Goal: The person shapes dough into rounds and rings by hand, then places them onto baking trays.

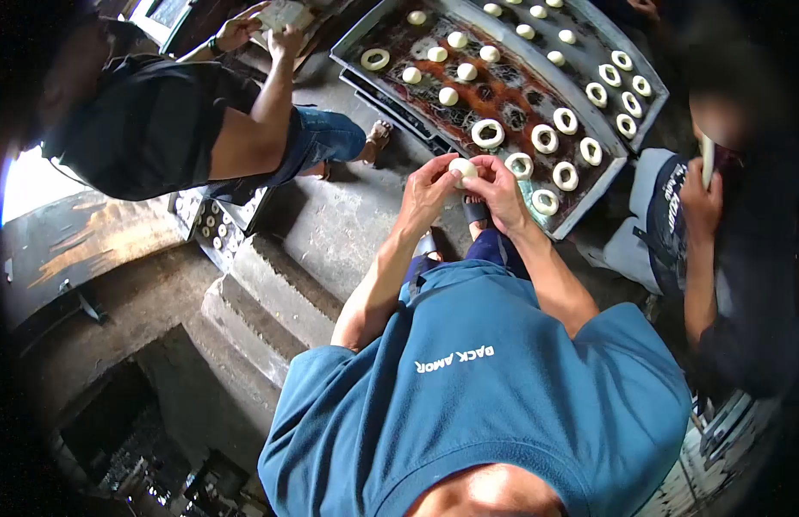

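A small pale dough ball (463,172) is held between my two hands, above the near edge of a large dark tray. My left hand (429,191) has its fingers closed on the ball from the left side. From the right, my right hand (500,191) grips the same ball with thumb and fingers. On the tray (503,82) lie round dough balls (457,40) toward the far left and several dough rings (544,139) toward the near right. One ring (375,59) sits apart at the tray's left corner.
A second tray (589,52) with balls and rings adjoins the first. At left a person in black (141,129) holds something pale. Another person (744,215) stands at right, holding a pale strip (708,161). Concrete steps (270,284) rise at lower left.
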### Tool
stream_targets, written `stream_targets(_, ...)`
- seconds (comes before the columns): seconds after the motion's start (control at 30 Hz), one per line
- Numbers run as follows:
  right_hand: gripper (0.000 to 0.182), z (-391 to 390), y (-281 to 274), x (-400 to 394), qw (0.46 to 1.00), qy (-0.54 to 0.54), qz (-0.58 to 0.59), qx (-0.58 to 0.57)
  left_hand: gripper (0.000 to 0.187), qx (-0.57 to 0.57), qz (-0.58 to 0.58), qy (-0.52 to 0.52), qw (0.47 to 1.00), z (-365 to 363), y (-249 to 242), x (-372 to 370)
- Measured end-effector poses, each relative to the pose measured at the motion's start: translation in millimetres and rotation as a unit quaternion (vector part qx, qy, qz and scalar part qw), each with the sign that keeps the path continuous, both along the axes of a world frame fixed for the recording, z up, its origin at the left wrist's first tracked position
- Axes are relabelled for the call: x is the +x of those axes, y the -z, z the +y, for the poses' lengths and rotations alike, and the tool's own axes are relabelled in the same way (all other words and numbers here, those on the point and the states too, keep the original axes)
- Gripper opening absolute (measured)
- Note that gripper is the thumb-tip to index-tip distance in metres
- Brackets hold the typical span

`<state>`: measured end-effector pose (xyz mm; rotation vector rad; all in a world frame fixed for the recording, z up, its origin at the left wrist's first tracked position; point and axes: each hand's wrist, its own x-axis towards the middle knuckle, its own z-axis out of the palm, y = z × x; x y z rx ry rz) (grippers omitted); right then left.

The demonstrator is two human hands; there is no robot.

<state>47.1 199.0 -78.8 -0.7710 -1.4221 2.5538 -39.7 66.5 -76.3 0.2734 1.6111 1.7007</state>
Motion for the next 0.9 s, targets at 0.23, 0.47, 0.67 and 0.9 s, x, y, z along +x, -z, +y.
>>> stream_targets(0.23, 0.027, -19, -33, 17, 0.970, -0.022, -0.036, 0.238, 0.049, -0.061, 0.134, 0.061, 0.987, -19, -32, 33)
stream_targets(0.47, 0.021, -61, -46, 32, 0.861, -0.077, -0.035, 0.501, 0.051, 0.244, -0.160, -0.113, 0.950, -47, -84, 28)
stream_targets(0.67, 0.022, -70, -65, 33, 0.993, 0.027, 0.064, -0.097, 0.015, 0.172, -0.154, 0.076, 0.970, -77, -87, 33)
stream_targets(0.9, 0.012, -66, -84, 47, 0.997, -0.003, 0.074, -0.033, 0.020, 0.187, -0.271, 0.223, 0.918, -87, -78, 37)
